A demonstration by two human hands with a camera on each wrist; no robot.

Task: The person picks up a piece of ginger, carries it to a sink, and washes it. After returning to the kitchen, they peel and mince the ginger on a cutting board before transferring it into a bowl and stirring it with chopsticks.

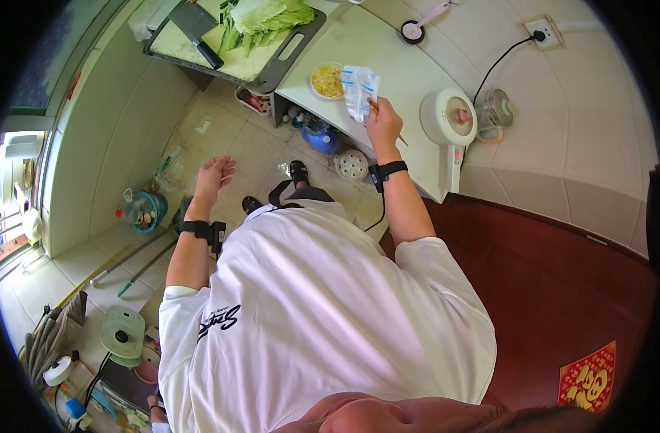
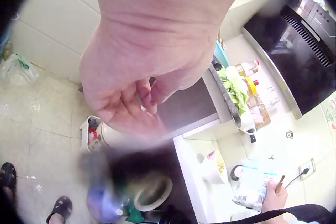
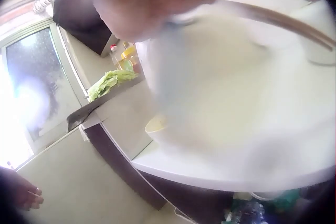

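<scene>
My right hand (image 1: 385, 128) holds a white plastic packet (image 1: 359, 88) with blue print above the white counter. The same hand grips thin wooden chopsticks (image 1: 403, 140), which stick out past the fingers on either side. Just left of the packet, a white bowl (image 2: 211, 173) with yellow food in it stands on the counter. In the right wrist view the packet is a pale blur below the hand, partly hiding the bowl. My left hand (image 1: 213, 177) hangs over the floor with loosely curled fingers and nothing in it.
A cutting board (image 1: 172, 45) bears a cleaver (image 1: 194, 26) and leafy greens (image 1: 272, 16). To the right are a white electric cooker (image 1: 438, 115), a glass jar (image 1: 494, 108) and a wall socket (image 1: 548, 32). A blue jug (image 1: 320, 138) sits below the counter; a dark range hood (image 2: 294, 40) hangs above.
</scene>
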